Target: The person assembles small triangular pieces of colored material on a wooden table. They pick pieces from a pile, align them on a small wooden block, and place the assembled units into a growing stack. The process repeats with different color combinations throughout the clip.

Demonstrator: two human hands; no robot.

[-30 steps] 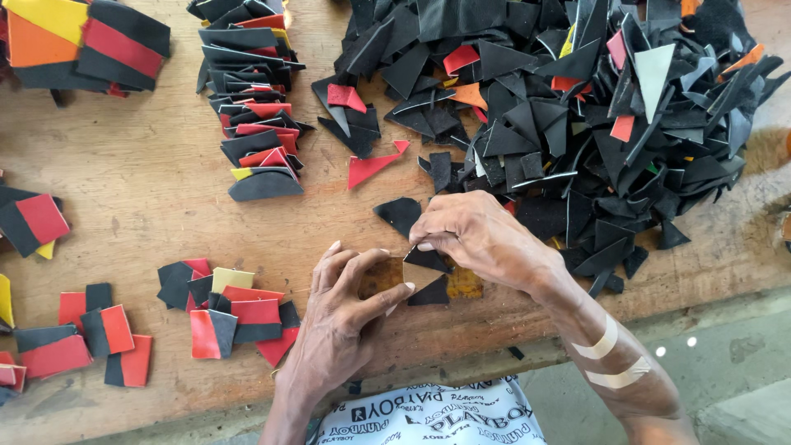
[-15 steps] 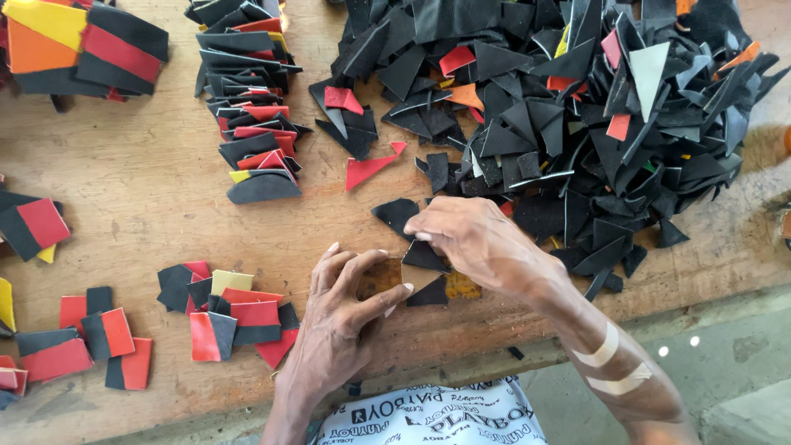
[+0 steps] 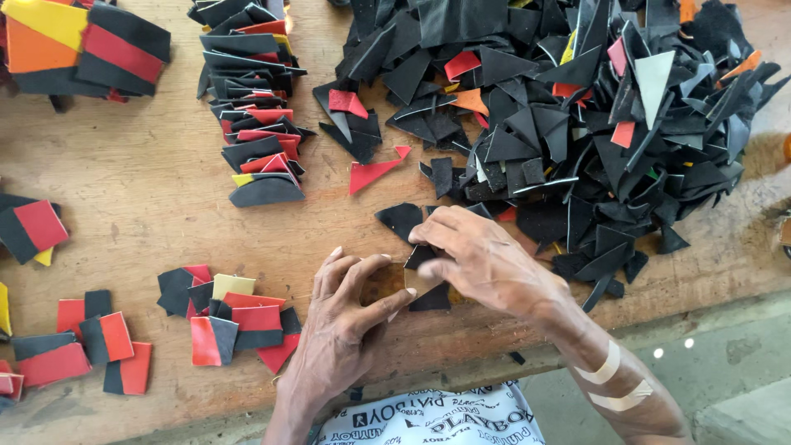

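Note:
My left hand [image 3: 342,325] rests at the near edge of the wooden table [image 3: 148,214], fingers curled around a small brown piece [image 3: 386,283] pressed to the wood. My right hand [image 3: 482,259] is beside it, fingertips pinching a small black leather scrap [image 3: 420,255] against that brown piece. Another black scrap [image 3: 432,300] lies under the right palm. A big heap of black triangular offcuts [image 3: 577,107] with a few red, orange and grey ones lies just beyond the right hand.
A row of stacked black and red pieces [image 3: 251,107] runs down the middle. Joined red-and-black patches [image 3: 231,317] lie left of my left hand, others [image 3: 82,346] by the left edge. A loose red triangle [image 3: 371,171] lies mid-table. Larger yellow, orange and red pieces [image 3: 78,41] sit far left.
My right hand has slid slightly left and toward me, bringing the black scrap to the brown piece. The left hand stays in place.

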